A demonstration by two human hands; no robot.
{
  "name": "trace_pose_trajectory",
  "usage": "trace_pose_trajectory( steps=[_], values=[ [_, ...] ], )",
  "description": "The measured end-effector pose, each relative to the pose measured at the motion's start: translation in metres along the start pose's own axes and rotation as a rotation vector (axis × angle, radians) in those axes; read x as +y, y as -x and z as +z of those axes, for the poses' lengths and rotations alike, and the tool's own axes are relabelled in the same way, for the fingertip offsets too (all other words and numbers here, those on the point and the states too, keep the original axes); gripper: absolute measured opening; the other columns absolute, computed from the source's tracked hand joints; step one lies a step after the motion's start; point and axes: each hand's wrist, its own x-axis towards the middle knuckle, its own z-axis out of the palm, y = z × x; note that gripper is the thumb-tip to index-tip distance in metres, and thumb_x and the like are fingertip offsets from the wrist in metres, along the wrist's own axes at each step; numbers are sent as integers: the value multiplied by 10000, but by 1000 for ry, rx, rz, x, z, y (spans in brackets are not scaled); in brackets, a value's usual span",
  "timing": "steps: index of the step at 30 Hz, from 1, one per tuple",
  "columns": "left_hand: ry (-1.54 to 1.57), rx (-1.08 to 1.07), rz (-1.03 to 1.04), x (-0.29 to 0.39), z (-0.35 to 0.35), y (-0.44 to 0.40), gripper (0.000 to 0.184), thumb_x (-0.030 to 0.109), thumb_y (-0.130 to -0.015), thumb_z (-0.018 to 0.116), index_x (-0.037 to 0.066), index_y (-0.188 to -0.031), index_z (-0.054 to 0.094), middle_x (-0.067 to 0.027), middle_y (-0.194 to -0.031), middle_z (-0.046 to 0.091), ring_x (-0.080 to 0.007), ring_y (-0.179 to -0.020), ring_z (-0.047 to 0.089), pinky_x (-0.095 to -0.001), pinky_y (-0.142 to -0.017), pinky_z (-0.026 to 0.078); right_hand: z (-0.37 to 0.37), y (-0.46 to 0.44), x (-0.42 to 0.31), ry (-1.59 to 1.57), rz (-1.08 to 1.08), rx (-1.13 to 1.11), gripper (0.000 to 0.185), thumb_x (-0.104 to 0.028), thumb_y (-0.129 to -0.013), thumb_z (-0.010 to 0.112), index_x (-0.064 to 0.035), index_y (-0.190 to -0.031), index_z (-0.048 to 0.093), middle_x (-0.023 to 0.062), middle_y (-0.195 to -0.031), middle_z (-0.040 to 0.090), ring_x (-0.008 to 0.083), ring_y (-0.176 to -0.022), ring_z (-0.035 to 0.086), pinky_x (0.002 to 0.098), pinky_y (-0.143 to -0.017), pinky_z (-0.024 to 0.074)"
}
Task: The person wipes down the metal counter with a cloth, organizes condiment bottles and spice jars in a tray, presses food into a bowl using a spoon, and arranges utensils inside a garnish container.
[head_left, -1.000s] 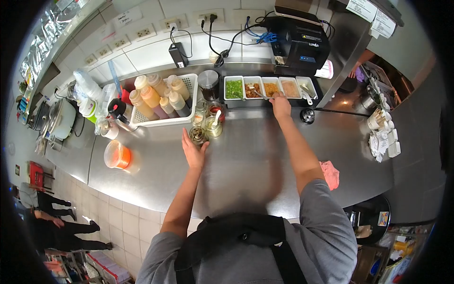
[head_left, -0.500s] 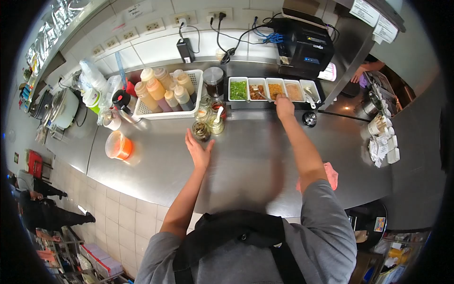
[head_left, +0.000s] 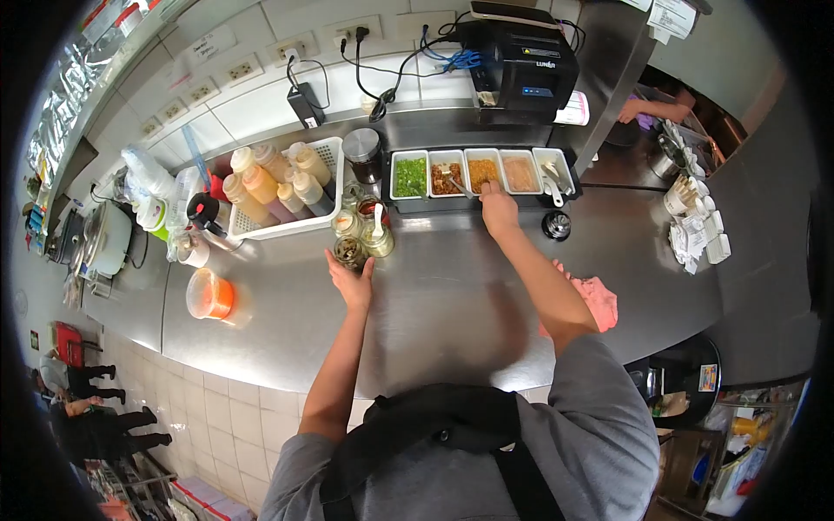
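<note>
Shone brightly off the steel counter [head_left: 426,300], bowed and blackened towards the edges, and seemed soft at far left.

This looked like a kitchen where food was sold. It had a long, shiny metal worktop [head_left: 434,326], a white plastic basket [head_left: 278,229] full of soft sauce bottles [head_left: 259,184], small white rectangular tubs [head_left: 500,169] of chopped food, a black boxy printer [head_left: 527,74] and white printed paper slips [head_left: 671,17].

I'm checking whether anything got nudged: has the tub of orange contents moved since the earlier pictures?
No; the tub still stands just right of the counter seam, with no visible shift.
</note>
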Motion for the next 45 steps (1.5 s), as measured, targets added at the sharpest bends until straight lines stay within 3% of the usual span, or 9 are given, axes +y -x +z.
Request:
trace_pose_trajectory(
  steps=[8, 13, 22, 25, 28, 30, 33, 38, 45],
  values=[
    [-143, 23, -25, 20, 5, 11, 1256, 283, -579, 877, 107, -1481, 21, -241, -1419, 254, -405, -1262, 341, -478, -1029, 333, -23, 50, -3, -18, 69, -28, 107, -112, -885, 491, -41, -962, 515, 132, -1062, 556, 315, -879, 634, 404, -720, 536],
    [-183, 102, -22, 31, 10, 7, 1292, 321, -558, 883, 102, -1480, 6, -228, -1437, 227, -399, -1284, 320, -478, -1039, 321, -36, 70, 7, -62, 58, -30, 109, -141, -906, 498, -56, -974, 507, 132, -1061, 547, 339, -908, 607, 435, -750, 518],
    [-61, 167, 39, 32, 4, -1, 1265, 194, -571, 882, 74, -1477, 7, -252, -1443, 205, -432, -1302, 285, -457, -1069, 295, -58, 101, 43, -169, -96, -71, 122, -85, -861, 539, -44, -971, 504, 146, -1055, 527, 350, -1010, 541, 440, -827, 458],
    [-94, 251, 154, 35, -13, 25, 1116, 212, -627, 857, 33, -1452, 127, -245, -1410, 228, -399, -1248, 343, -431, -1023, 335, -70, 120, 49, -222, -130, -45, 156, -71, -853, 550, -49, -1006, 526, 140, -1065, 527, 341, -1022, 533, 425, -848, 444],
    [112, -12, 1, 40, -23, 68, 881, 255, -725, 799, -15, -1376, 270, -208, -1256, 408, -295, -1075, 477, -369, -904, 409, -80, 141, 51, -238, -111, -103, 187, -86, -855, 556, -59, -1039, 547, 130, -1082, 533, 335, -1040, 528, 416, -857, 441],
    [477, -465, -228, 51, -26, 87, 731, 301, -793, 742, -43, -1300, 344, -137, -1007, 537, -186, -840, 527, -304, -741, 449, -99, 155, 38, -186, -114, -95, 186, -87, -856, 556, -61, -1040, 554, 128, -1084, 536, 331, -1040, 531, 414, -856, 444],
    [402, -473, -287, 35, -17, 107, 664, 277, -821, 709, -53, -1278, 357, -104, -870, 581, -156, -733, 553, -283, -655, 469, -96, 175, 29, -198, -126, -68, 187, -96, -856, 562, -65, -1040, 562, 122, -1092, 542, 323, -1044, 537, 412, -853, 449],
    [409, -396, -305, 24, -34, 117, 559, 193, -816, 673, -39, -1229, 376, -147, -916, 582, -178, -774, 580, -301, -670, 480, -103, 204, 2, -363, -123, -90, 262, -99, -845, 583, -71, -1105, 566, 120, -1157, 545, 324, -1070, 538, 402, -880, 454],
    [413, -186, -383, -8, -93, 139, 438, 187, -857, 572, 10, -1206, 376, -154, -967, 573, -196, -803, 554, -319, -730, 464, -101, 268, 23, -365, -81, 197, 214, -48, -819, 577, -41, -1032, 572, 148, -1078, 549, 322, -996, 552, 419, -851, 453]
  ],
)
